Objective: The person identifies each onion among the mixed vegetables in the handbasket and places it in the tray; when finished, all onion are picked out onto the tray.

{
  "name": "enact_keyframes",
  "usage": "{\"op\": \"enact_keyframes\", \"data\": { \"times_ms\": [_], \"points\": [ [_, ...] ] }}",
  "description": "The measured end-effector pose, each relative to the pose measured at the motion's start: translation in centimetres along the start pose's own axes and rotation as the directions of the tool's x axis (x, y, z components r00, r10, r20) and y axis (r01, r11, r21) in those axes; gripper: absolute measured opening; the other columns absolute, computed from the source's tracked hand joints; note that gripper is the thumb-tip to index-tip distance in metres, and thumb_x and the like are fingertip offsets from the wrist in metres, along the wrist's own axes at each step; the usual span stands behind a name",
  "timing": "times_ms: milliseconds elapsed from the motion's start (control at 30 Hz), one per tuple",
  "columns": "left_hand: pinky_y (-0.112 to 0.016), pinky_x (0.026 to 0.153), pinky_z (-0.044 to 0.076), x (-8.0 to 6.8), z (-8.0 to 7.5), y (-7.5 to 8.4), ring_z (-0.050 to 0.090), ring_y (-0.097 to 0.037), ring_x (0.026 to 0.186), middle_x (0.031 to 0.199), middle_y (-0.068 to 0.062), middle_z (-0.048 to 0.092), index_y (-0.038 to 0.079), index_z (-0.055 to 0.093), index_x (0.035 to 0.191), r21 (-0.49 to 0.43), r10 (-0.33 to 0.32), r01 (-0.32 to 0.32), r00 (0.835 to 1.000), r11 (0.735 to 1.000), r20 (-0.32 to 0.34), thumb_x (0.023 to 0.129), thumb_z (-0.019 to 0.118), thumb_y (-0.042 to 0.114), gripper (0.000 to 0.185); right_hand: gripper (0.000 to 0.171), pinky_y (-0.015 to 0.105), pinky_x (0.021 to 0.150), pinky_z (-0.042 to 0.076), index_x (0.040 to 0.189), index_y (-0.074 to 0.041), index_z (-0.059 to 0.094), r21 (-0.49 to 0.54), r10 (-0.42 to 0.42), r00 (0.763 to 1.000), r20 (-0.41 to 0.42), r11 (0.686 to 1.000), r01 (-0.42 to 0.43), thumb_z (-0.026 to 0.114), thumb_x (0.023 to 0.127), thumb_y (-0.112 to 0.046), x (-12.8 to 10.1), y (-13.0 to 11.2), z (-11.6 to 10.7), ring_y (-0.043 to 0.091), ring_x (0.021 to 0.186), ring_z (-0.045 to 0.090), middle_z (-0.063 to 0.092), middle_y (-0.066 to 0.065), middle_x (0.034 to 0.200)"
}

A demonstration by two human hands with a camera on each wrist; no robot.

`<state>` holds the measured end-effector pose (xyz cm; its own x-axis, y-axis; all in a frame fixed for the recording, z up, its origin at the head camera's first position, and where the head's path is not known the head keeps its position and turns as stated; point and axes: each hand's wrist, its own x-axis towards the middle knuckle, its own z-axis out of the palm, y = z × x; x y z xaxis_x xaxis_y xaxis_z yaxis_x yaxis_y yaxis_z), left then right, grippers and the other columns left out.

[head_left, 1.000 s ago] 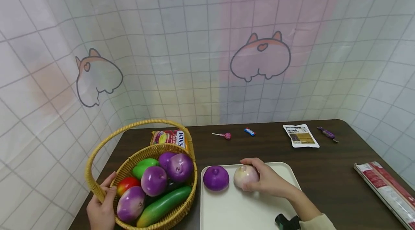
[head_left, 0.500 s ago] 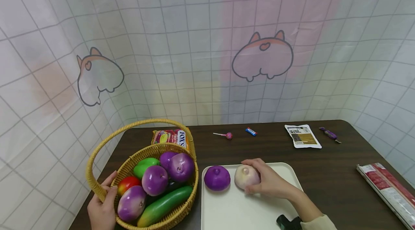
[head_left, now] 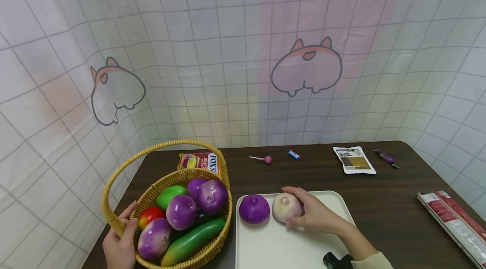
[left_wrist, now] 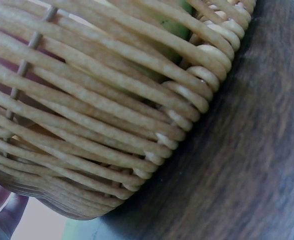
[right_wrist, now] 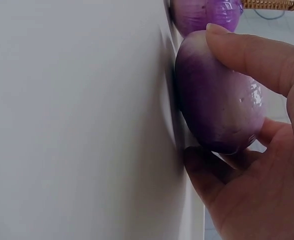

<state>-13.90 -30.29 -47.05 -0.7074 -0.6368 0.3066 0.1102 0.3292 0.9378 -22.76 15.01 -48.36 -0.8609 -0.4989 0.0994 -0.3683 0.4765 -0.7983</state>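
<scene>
In the head view my right hand (head_left: 317,216) holds a pale purple-white onion (head_left: 287,208) at the back of a cream tray (head_left: 265,246). Thumb and fingers curl round its right side; the right wrist view shows the onion (right_wrist: 222,95) low at the tray's surface. A deep purple onion (head_left: 254,209) sits just left of it. My left hand (head_left: 119,243) grips the wicker basket (head_left: 219,243) where its handle meets the rim. Inside are several purple onions (head_left: 181,212), a red-yellow fruit (head_left: 149,217), a green fruit (head_left: 171,195) and a cucumber (head_left: 193,235).
Behind the basket lies a sweets bag (head_left: 197,161). Along the table's back are a lollipop (head_left: 267,160), a small blue-red candy (head_left: 293,154), a white pouch (head_left: 354,160) and a purple-wrapped sweet (head_left: 386,158). A long red-white packet (head_left: 453,229) lies at the right.
The pale onion has shifted slightly left toward the purple onion, with my right hand around it. My left hand and the basket stay in place.
</scene>
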Motion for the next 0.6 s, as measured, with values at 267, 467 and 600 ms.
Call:
{"op": "enact_keyframes", "data": {
  "times_ms": [267, 467, 600],
  "points": [
    [-0.008, 0.086, 0.036, 0.1, 0.0, -0.3, 0.054, 0.005, 0.112, 0.121, 0.005, 0.069, -0.008, 0.052, 0.082, 0.022, -0.004, 0.004, 1.000, 1.000, 0.005, 0.097, 0.061, 0.013, 0.027, 0.089, 0.041, 0.098, 0.043, 0.144, -0.007, 0.042, -0.024, -0.007, 1.000, -0.014, 1.000, 0.007, 0.087, 0.070, -0.025, -0.1, 0.2, 0.1, 0.027, 0.122, 0.050, 0.050, 0.011, 0.140],
    [-0.007, 0.086, 0.036, 0.1, 0.0, -0.4, 0.054, 0.006, 0.111, 0.121, 0.006, 0.069, -0.008, 0.053, 0.082, 0.031, 0.003, -0.003, 1.000, 1.000, 0.007, 0.097, 0.062, 0.013, 0.027, 0.087, 0.040, 0.096, 0.046, 0.145, -0.006, 0.041, -0.017, -0.016, 1.000, -0.003, 1.000, 0.016, 0.086, 0.073, -0.027, -0.3, -0.6, -0.7, 0.027, 0.121, 0.050, 0.048, 0.015, 0.140],
    [-0.008, 0.086, 0.036, 0.0, 0.0, -0.2, 0.054, 0.004, 0.111, 0.121, 0.005, 0.069, -0.008, 0.052, 0.081, 0.005, 0.008, -0.008, 1.000, 1.000, -0.001, 0.096, 0.062, 0.011, 0.027, 0.076, 0.049, 0.098, 0.045, 0.144, -0.003, 0.041, 0.025, -0.052, 0.999, -0.004, 0.998, 0.052, 0.080, 0.081, -0.024, -0.6, -1.2, -2.0, 0.036, 0.124, 0.048, 0.047, 0.019, 0.142]
  ]
}}
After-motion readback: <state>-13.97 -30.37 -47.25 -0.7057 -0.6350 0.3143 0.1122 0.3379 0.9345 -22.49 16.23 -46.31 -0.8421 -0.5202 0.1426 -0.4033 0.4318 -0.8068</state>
